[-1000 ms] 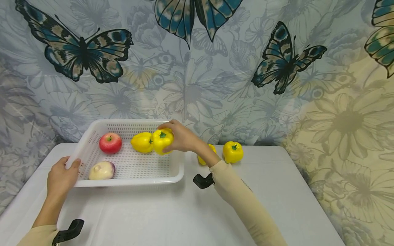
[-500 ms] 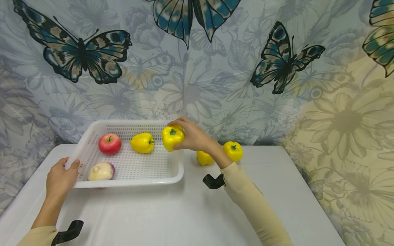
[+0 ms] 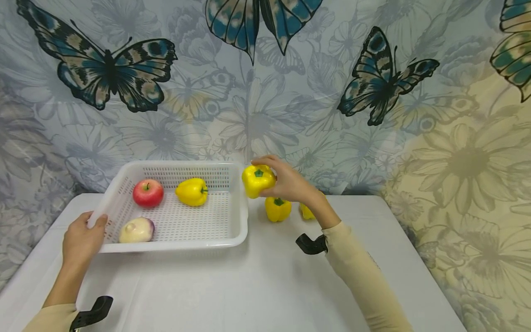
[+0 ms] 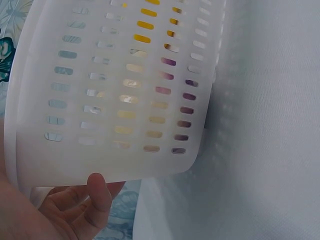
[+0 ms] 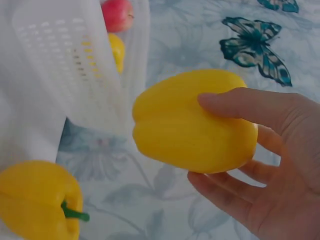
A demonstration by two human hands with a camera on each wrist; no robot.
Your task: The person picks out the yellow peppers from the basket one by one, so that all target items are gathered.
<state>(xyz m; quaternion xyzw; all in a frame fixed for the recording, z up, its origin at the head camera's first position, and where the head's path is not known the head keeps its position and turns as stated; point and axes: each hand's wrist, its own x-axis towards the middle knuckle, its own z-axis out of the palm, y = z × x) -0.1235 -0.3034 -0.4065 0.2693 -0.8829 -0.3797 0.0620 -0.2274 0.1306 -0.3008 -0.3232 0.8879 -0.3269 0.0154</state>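
Head view, as I logged it from my remote post: one right hand (image 3: 290, 182), thumb and fingers curved round the sides of one held pepper (image 3: 258, 181), which hung clear of the table (image 3: 232, 295); the side grip, I judged, left the stem end free and suited the bulging body. To that hand's left, just past the pepper, one white basket (image 3: 174, 247), slotted walls. One left hand (image 3: 84, 237) gripped its far end at the rim, presumably to steady it. Basket contents, running from the left hand toward the right: one red apple (image 3: 148, 193); one pale bulb (image 3: 137, 230), purple at one side, nearest the left thumb; one lying pepper (image 3: 191, 192). Below the right hand, one standing pepper (image 3: 278, 210), stem up; behind its wrist, one partly hidden pepper (image 3: 307, 213). Appearance of the held item: glossy, even yellow, shallow lobes, short green stem facing me; in the right wrist view, smooth-skinned, grooved at the end away from the palm, stem out of sight.
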